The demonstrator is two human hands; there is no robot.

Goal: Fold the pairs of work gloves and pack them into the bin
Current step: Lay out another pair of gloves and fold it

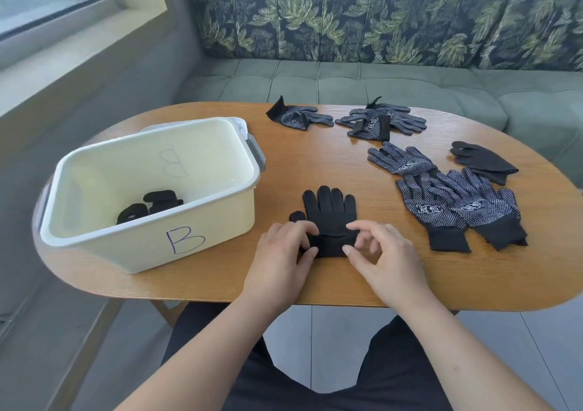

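Near table edge (331, 295), black glove (328, 215), perhaps doubled

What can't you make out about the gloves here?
Head view: cuff edges of the flat black fabric glove, covered by the left hand and right hand.
Head view: count of black gloves in the white plastic bin; its near wall partly hides them.

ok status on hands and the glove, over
left hand and right hand pinch black glove at cuff. glove flat on table, not yet in bin. nothing between them.
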